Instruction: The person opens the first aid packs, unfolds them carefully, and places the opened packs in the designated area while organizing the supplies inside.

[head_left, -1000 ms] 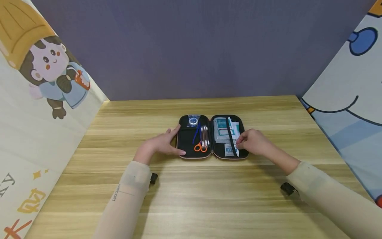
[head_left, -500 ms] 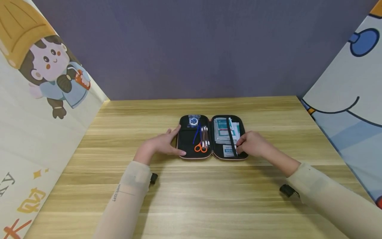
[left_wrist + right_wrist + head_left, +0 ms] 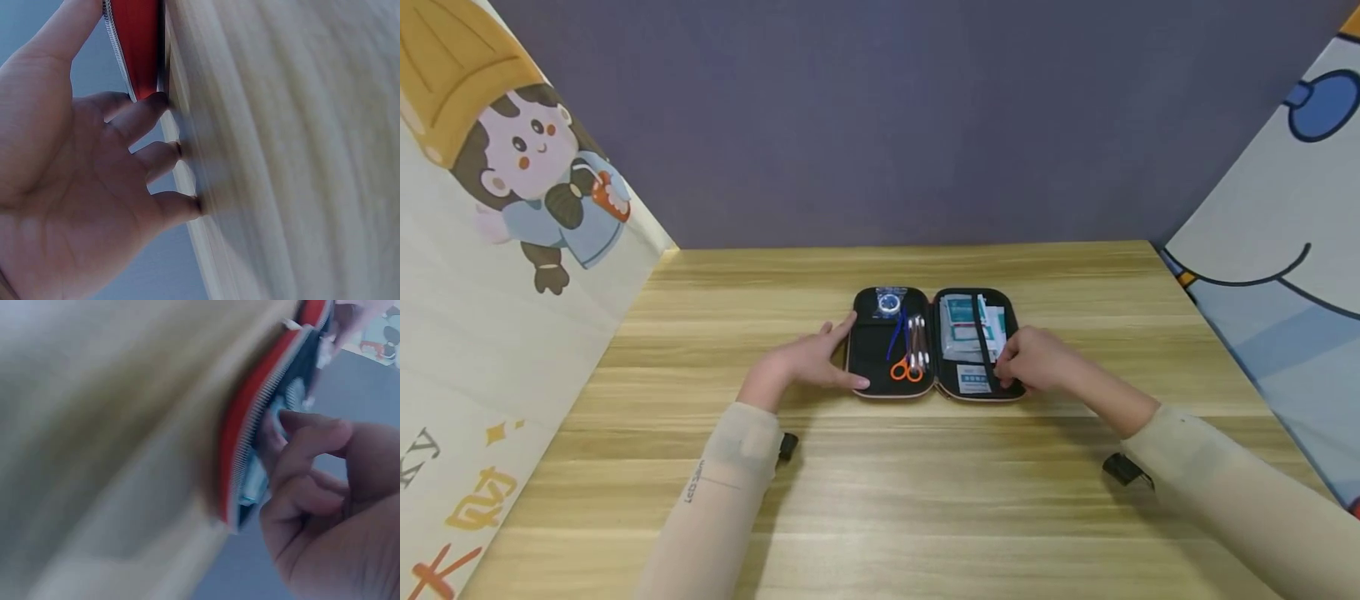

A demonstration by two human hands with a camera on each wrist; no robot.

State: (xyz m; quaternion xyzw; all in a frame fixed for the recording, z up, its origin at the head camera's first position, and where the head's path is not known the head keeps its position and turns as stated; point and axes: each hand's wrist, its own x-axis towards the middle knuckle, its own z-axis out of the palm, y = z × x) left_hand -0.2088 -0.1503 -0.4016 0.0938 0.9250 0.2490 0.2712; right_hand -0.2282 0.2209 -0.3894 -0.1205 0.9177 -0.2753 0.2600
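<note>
A black zip-up first-aid case (image 3: 868, 350) lies unfolded on the table; its red-edged side (image 3: 137, 44) shows in the left wrist view. My left hand (image 3: 805, 358) touches the left half with fingers spread, thumb near the front corner. On the right half, my right hand (image 3: 1033, 358) has curled fingertips at the right edge of a small white-and-blue packet (image 3: 972, 379), seemingly pinching it beside the black elastic strap (image 3: 982, 333). That edge is hidden. Above it, green-and-white packets (image 3: 962, 321) sit under the strap.
In the left half lie orange-handled scissors (image 3: 898, 369), blue tweezers (image 3: 895, 335), bagged cotton swabs (image 3: 917, 342) and a wrapped white roll (image 3: 889, 302). A wooden table (image 3: 887, 500) surrounds the case, with a grey-blue panel (image 3: 880, 125) behind.
The small packet has slid a little left under the strap, and my right fingertips have moved slightly down with it. My left hand stays in place on the case.
</note>
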